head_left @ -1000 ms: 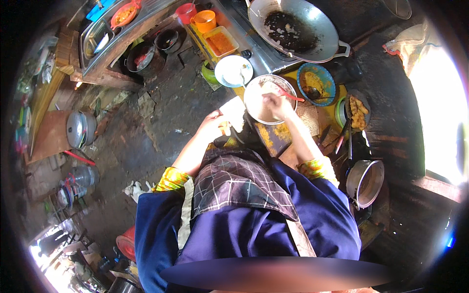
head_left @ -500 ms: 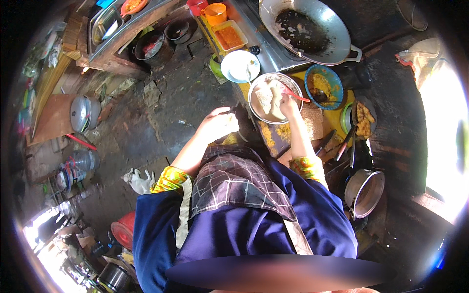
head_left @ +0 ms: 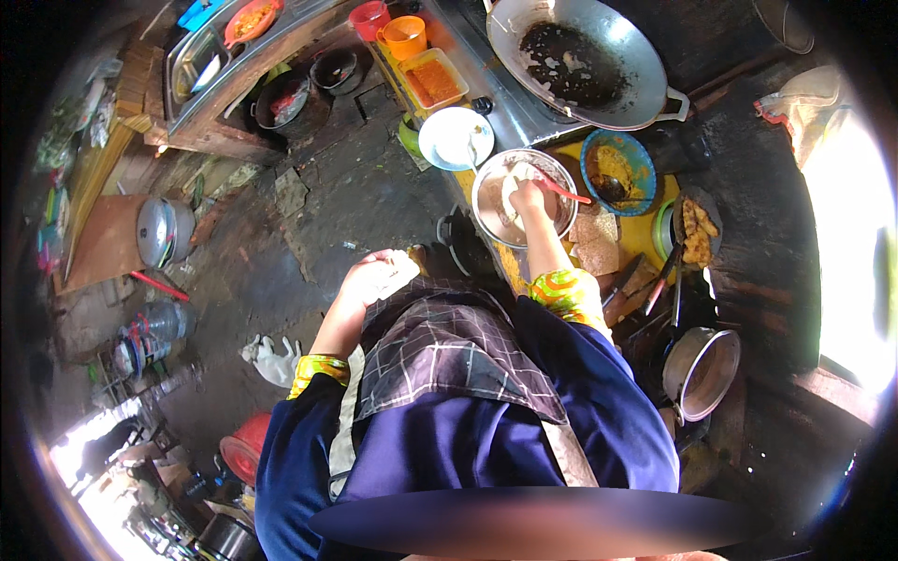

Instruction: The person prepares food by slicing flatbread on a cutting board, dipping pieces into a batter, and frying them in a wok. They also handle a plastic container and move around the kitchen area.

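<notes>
Fingers in the batter bowl

Fingers of the right hand are bent down into a round steel bowl of pale batter, closed about a pale, flat piece that lies in the mix. Grip detail is small; whether the piece is lifted or only pressed cannot be told. A red-handled spoon rests in the same bowl, just right of those fingers, its handle over the rim.

Left hand is held well apart, down and to the left of the bowl, above the dark floor. Its fingers are loosely curled around a pale flat piece; how firmly they close on it cannot be told.

Bowl sits on a yellow bench. Beyond the right fingers: a white plate and a large grey wok with dark residue. To their right: a blue bowl of yellow paste.
</notes>
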{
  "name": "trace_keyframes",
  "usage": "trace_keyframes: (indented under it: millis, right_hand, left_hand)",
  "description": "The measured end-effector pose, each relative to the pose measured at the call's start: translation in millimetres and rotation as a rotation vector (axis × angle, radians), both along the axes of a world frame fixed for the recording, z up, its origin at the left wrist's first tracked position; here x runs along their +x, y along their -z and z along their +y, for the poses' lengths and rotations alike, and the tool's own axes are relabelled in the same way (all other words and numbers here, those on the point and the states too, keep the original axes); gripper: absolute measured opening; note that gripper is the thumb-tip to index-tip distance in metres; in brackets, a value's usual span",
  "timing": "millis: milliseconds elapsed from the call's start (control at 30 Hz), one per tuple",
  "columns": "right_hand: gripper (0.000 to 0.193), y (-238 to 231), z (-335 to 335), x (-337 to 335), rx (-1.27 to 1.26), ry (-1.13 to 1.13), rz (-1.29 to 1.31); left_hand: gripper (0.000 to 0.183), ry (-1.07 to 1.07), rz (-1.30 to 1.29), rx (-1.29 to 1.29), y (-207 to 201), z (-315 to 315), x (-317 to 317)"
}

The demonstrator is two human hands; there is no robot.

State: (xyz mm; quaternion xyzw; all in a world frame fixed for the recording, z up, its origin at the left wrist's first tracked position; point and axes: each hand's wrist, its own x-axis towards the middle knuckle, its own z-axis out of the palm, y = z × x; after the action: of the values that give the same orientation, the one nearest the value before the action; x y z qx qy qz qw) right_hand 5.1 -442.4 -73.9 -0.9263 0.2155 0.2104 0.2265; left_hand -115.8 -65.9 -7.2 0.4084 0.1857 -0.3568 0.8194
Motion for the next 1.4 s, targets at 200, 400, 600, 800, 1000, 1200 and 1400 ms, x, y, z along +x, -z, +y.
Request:
trace_keyframes:
  millis: [200,400,600,800,1000,1200,1400]
  right_hand:
    - [0.028,-46,-7,-22,0.014,0.012,-0.271]
    - [0.03,-55,6,-29,0.024,-0.091,-0.084]
    - [0.056,-26,25,-25,0.074,-0.046,-0.069]
    - [0.029,-56,26,-33,0.255,-0.194,-0.288]
    - [0.025,-120,4,-46,0.256,-0.097,-0.448]
    - [0.026,-188,-16,-58,0.599,0.166,-0.418]
    - [0.022,-233,-24,-40,0.325,-0.194,-0.559]
  left_hand:
    - [0.035,-0.037,0.231,-0.227,-28,-4,59]
    - [0.041,0.186,0.105,-0.333,-35,-9,119]
    - [0.045,0.652,-0.69,0.145,-20,-6,156]
    - [0.049,0.105,0.152,-0.367,-16,-14,147]
    - [0.052,0.08,0.094,-0.427,-38,-62,134]
    - [0.058,0.087,0.157,-0.514,-59,-143,142]
    - [0.07,0.145,0.085,-0.607,-85,-204,145]
